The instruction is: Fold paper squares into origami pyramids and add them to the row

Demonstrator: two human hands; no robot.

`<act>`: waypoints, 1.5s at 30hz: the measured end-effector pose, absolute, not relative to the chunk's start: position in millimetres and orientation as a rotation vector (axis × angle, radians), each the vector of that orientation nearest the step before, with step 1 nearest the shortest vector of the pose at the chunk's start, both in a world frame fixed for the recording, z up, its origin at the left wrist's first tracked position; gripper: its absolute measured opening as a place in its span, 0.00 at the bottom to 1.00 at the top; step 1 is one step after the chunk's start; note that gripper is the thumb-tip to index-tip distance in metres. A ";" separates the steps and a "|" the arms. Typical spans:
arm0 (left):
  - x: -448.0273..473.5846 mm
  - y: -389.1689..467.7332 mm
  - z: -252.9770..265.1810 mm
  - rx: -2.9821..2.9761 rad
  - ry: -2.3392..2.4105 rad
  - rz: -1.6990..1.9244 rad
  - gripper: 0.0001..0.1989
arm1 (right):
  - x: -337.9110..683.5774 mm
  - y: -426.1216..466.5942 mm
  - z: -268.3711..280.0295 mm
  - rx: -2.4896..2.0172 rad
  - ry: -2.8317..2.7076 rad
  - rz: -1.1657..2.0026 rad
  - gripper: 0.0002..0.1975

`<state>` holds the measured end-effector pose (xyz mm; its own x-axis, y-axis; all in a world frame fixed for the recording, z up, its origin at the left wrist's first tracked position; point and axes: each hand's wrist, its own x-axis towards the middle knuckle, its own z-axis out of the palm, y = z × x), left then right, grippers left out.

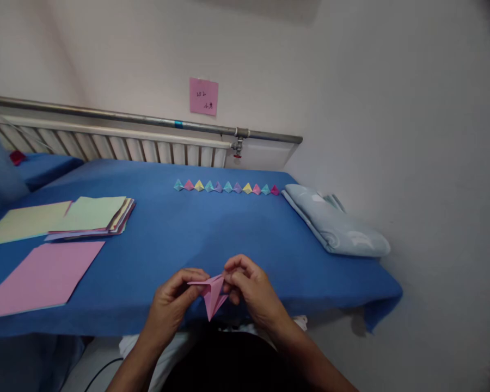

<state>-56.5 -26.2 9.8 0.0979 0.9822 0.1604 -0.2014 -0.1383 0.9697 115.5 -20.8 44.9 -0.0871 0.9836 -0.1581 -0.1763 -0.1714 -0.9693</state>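
Note:
Between my hands, near the table's front edge, is a folded pink origami paper with a point hanging down. My left hand pinches its left flap between thumb and fingers. On the other side, my right hand is closed on the upper right tip, thumb against the curled fingers. Farther back, a row of several small folded paper pieces in teal, pink, yellow and purple runs across the blue cloth.
The blue-clothed table carries pink sheets, yellow sheets and a stack of coloured paper at left. A folded pale blanket lies right. Behind are a radiator, a pipe and a pink wall note.

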 end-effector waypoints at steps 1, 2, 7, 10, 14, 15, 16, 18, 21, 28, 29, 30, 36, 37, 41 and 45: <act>-56.6 -26.2 9.4 1.217 0.901 1.322 0.03 | 115.7 -21.9 45.6 -1.161 -1.067 1.423 0.06; -56.8 -26.3 9.1 1.213 0.899 1.324 0.03 | 115.8 -22.9 46.6 -1.170 -1.105 1.380 0.06; -55.8 -26.3 10.7 1.189 0.915 1.310 0.02 | 117.0 -23.7 50.1 -1.177 -1.324 1.230 0.05; -54.3 -25.1 13.6 1.161 0.958 1.301 0.04 | 119.9 -21.4 49.4 -1.214 -1.387 1.155 0.04; -52.3 -22.4 16.7 1.072 1.100 1.309 0.07 | 126.2 -24.8 47.3 -1.136 -1.464 0.958 0.04; -51.8 -21.8 17.0 1.052 1.122 1.301 0.08 | 127.6 -27.1 46.7 -1.086 -1.531 0.896 0.04; -51.2 -21.4 17.2 1.040 1.132 1.286 0.09 | 128.7 -29.5 46.0 -1.030 -1.611 0.839 0.06; -50.1 -21.1 17.5 1.033 1.128 1.253 0.10 | 130.0 -33.6 44.6 -0.931 -1.775 0.741 0.11; -48.8 -21.6 18.4 1.045 1.118 1.211 0.10 | 129.8 -35.4 43.3 -0.856 -1.930 0.626 0.17; -46.3 -23.7 23.6 1.102 1.100 1.119 0.09 | 128.0 -29.6 38.6 -0.821 -1.999 0.553 0.16; -45.7 -24.1 24.5 1.113 1.093 1.106 0.09 | 128.1 -29.6 37.6 -0.833 -1.995 0.556 0.16; -44.9 -24.5 25.5 1.124 1.084 1.091 0.09 | 128.3 -29.8 36.7 -0.845 -1.990 0.558 0.17; -43.7 -24.6 29.7 1.170 1.020 0.975 0.10 | 130.3 -29.4 34.1 -0.954 -1.995 0.544 0.15; -44.5 -23.9 29.9 1.179 1.011 0.955 0.10 | 130.4 -29.1 34.3 -0.963 -1.989 0.572 0.15; -49.1 -20.9 29.9 1.187 0.960 0.856 0.09 | 129.1 -29.1 35.6 -1.100 -1.919 0.827 0.16; -52.9 -21.5 29.8 1.159 0.919 0.787 0.09 | 126.3 -30.0 33.5 -1.227 -1.740 1.124 0.16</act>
